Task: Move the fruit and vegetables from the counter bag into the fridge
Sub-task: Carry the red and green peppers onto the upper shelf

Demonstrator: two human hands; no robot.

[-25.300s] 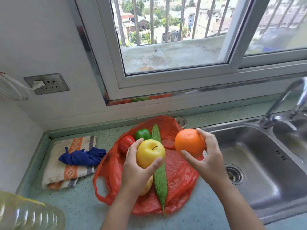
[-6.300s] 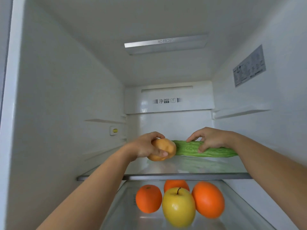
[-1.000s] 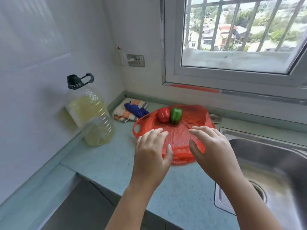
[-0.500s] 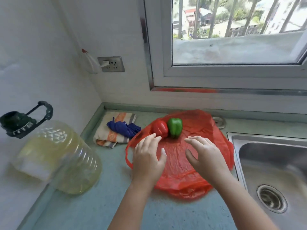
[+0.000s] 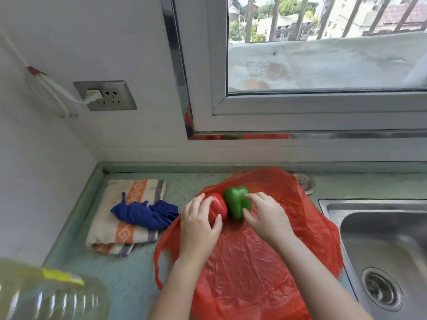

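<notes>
Both hands reached peppers; left hand (image 5: 198,229) on red pepper (image 5: 218,207); right hand (image 5: 265,215) on green pepper (image 5: 235,203)

A glossy red bell pepper (image 5: 217,207) sits beside a bright green bell pepper (image 5: 236,203) on a translucent red-orange plastic bag (image 5: 265,255). The countertop (image 5: 129,273) is pale green with fine speckles. A folded towel (image 5: 120,229) carries cream, orange and grey-purple stripes with a pale scroll motif; a deep blue cloth (image 5: 145,213) lies on it. The oil bottle (image 5: 50,296) is yellowish. The sink (image 5: 381,241) is silver steel.
</notes>
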